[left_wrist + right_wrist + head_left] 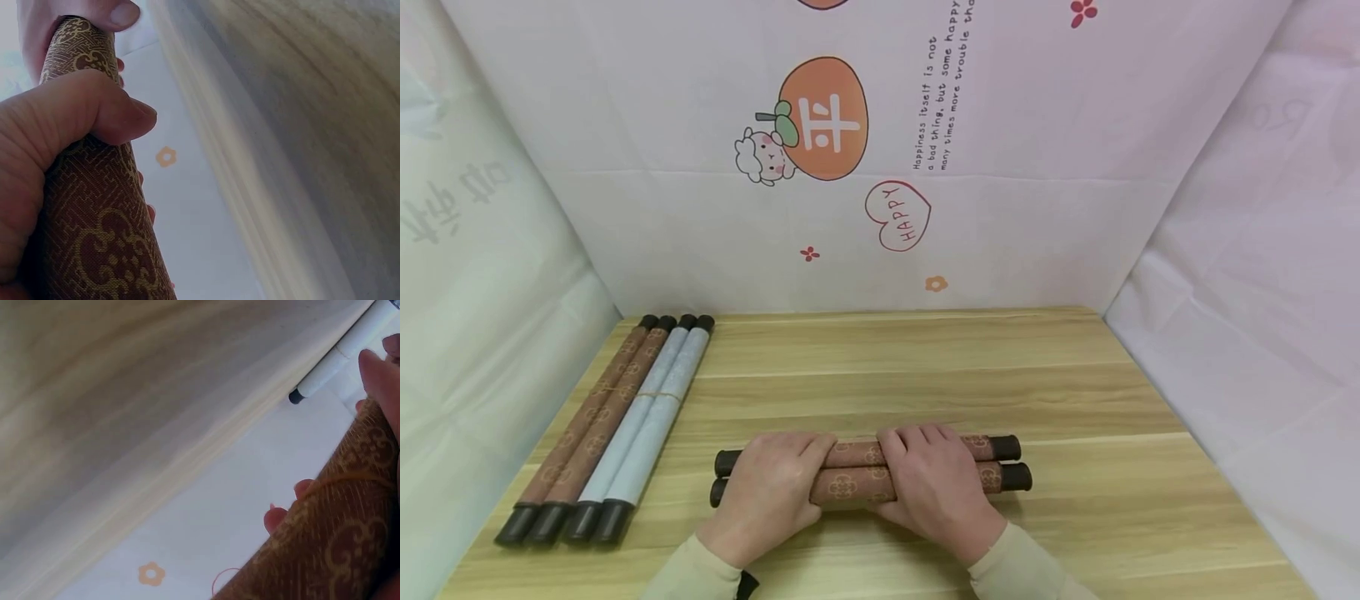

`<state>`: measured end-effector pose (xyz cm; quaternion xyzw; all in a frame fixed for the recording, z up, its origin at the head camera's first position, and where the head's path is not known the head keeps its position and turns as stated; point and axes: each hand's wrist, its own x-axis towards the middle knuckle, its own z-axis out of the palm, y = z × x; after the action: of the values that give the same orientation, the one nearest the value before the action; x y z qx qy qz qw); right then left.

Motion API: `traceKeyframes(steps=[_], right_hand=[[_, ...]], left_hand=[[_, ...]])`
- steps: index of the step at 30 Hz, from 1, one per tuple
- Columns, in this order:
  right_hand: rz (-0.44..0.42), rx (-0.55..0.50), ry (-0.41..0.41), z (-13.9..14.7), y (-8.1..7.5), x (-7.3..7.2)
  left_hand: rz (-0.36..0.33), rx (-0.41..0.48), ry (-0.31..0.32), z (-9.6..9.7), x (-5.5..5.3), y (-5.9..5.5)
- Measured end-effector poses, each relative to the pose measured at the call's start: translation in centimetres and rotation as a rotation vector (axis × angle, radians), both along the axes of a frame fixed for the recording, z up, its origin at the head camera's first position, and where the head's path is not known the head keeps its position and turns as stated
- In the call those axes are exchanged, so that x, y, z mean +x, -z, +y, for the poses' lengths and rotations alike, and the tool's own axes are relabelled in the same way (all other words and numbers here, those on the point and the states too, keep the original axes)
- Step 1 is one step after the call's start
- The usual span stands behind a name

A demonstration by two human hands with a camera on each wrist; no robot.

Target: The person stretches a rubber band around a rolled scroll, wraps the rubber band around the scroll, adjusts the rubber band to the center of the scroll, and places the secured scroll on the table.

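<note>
A pair of rolled scrolls in brown cloth with gold floral patterns lies crosswise at the table's near middle, the far scroll (856, 454) beside the near scroll (842, 487). Black caps finish their ends. My left hand (775, 487) grips both toward their left side, and my right hand (932, 487) grips them right of centre. In the left wrist view the left thumb presses over the brown cloth (106, 237). A thin tan band (350, 479) crosses a scroll in the right wrist view, with fingertips showing past its far side.
On the left of the wooden table (925, 367) lie two more brown scrolls (595, 417) beside two pale blue scrolls (658, 408), with a thin band across them. A white printed cloth (1000, 242) stands behind the table, and white cloth walls flank both sides.
</note>
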<state>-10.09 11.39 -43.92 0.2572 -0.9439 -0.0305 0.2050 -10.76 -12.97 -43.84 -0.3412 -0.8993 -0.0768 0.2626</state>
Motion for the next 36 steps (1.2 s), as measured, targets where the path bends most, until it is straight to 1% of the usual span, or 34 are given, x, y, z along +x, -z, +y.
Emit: traceKeyframes(steps=[6, 9, 13, 18, 27, 36], right_hand=[[-0.107, -0.042, 0.001, 1.2, -1.0, 0.1], [-0.121, -0.046, 0.027, 2.3, -1.4, -0.1], [-0.093, -0.017, 0.072, 3.6, -1.3, -0.4], [-0.036, 0.008, 0.075, 4.3, -0.9, -0.9], [0.008, 0.000, 0.061, 3.4, 0.0, -1.1], [0.016, 0.007, 0.053, 2.5, 0.3, -0.9]], left_hand=[[-0.012, -0.033, -0.009, -0.3, -0.2, -0.1], [-0.010, -0.043, -0.023, -0.6, -0.3, -0.4], [-0.009, -0.048, -0.048, -1.1, -0.5, -0.7], [-0.019, -0.043, -0.051, -1.4, -0.6, -0.8], [0.024, -0.027, -0.038, -1.1, -0.5, -0.6], [0.005, -0.022, -0.038, -0.7, -0.2, -0.6]])
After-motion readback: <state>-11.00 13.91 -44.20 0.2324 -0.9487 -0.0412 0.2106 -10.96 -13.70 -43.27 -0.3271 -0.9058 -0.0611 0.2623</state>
